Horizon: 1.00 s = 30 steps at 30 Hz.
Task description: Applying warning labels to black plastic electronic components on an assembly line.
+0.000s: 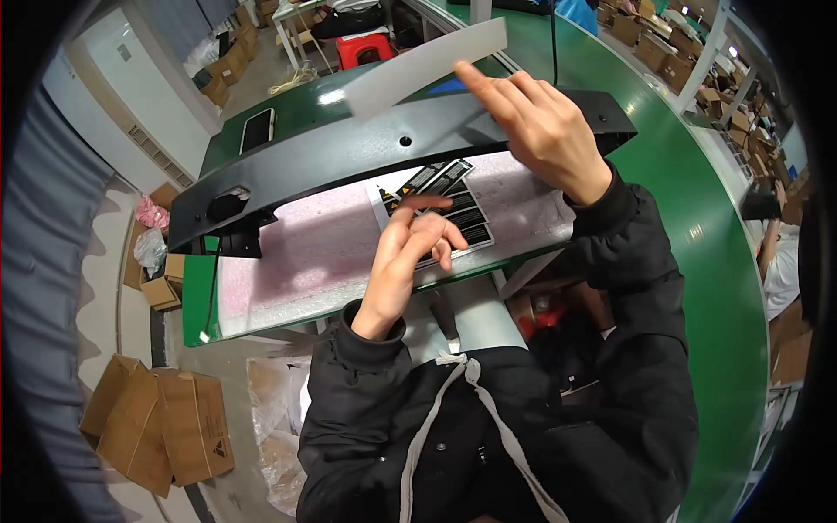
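My right hand (551,135) is raised over the right part of a long black curved panel (336,161). Its index fingertip and hidden thumb meet the edge of a whitish translucent strip (423,70), which hangs tilted above the panel's far side. My left hand (410,257) hovers on the near side, fingers loosely bent and apart, slightly blurred, with nothing visible in them. Beneath it lie black-and-white label sheets (473,213) with small yellow warning triangles, partly covered by the hand. The panel has a round hole in its middle and a larger opening at its left end.
Pink-white foam (296,240) lies under the panel on a green-topped table (202,296). A phone (257,131) rests beyond the panel at left. Cardboard boxes (166,423) stand on the floor at left. A red stool (364,50) is behind the table. A person (782,261) is at far right.
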Each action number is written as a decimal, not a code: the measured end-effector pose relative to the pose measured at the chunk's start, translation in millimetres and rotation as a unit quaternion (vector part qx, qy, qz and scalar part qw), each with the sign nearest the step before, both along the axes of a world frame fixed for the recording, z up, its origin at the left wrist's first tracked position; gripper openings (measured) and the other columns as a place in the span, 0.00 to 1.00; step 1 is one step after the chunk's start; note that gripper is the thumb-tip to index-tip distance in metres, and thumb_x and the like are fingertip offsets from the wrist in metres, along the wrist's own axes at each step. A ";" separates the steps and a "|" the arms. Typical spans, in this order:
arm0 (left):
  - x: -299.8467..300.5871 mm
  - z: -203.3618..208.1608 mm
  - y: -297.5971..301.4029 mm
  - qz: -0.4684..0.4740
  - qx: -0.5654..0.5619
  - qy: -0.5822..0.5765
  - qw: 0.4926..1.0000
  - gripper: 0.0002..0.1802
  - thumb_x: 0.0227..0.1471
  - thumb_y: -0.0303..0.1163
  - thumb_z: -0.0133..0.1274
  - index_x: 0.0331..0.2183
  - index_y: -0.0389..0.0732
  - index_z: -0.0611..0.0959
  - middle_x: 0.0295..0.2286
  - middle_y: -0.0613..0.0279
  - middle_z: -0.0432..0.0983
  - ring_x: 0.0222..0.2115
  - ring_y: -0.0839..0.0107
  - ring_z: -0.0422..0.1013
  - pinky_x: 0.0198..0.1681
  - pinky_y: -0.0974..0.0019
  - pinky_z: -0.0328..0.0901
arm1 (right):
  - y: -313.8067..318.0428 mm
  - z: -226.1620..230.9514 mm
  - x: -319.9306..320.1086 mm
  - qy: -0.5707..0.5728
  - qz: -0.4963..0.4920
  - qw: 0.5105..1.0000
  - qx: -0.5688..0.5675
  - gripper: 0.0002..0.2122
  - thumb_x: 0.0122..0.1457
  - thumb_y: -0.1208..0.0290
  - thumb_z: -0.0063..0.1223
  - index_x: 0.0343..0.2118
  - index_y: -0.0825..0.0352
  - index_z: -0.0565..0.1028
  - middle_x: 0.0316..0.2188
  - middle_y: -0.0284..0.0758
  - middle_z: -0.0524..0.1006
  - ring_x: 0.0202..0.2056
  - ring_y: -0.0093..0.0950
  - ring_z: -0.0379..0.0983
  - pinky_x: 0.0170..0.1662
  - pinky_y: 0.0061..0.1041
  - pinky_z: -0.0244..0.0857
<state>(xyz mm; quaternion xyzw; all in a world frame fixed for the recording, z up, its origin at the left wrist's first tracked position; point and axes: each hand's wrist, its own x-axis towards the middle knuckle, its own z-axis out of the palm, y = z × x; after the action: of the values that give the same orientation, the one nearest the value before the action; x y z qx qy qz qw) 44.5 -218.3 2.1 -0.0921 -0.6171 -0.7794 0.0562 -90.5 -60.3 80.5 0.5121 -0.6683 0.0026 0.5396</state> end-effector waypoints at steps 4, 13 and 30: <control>-1.8 9.8 22.8 0.065 0.054 0.069 0.994 0.17 0.56 0.37 0.39 0.41 0.32 0.69 0.24 0.58 0.71 0.21 0.78 0.64 0.28 0.74 0.59 | 14.5 1.8 23.2 -0.090 0.004 0.995 0.037 0.35 0.37 0.82 0.51 0.55 0.63 0.62 0.31 0.35 0.73 0.35 0.31 0.68 0.39 0.26 0.63; 12.6 9.9 38.2 0.135 0.045 0.119 0.983 0.18 0.57 0.36 0.41 0.28 0.31 0.76 0.17 0.60 0.71 0.17 0.78 0.63 0.22 0.75 0.58 | 53.7 42.3 69.1 -0.076 0.184 0.965 -0.170 0.13 0.48 0.65 0.54 0.35 0.67 0.76 0.43 0.45 0.67 0.46 0.36 0.61 0.43 0.32 0.56; 23.5 13.3 45.6 0.093 0.076 0.088 0.989 0.09 0.54 0.27 0.45 0.30 0.30 0.76 0.26 0.54 0.76 0.20 0.79 0.66 0.27 0.76 0.62 | 58.6 14.1 50.4 -0.565 0.135 0.809 -0.085 0.08 0.47 0.76 0.57 0.23 0.69 0.67 0.23 0.31 0.67 0.34 0.23 0.65 0.36 0.20 0.57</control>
<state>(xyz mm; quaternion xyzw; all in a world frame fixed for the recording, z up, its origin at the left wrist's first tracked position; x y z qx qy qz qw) 68.0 -172.7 15.4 -0.0980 -0.5544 -0.8045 0.1892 -40.1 -1.7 94.6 0.4574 -0.7766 0.4211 0.1021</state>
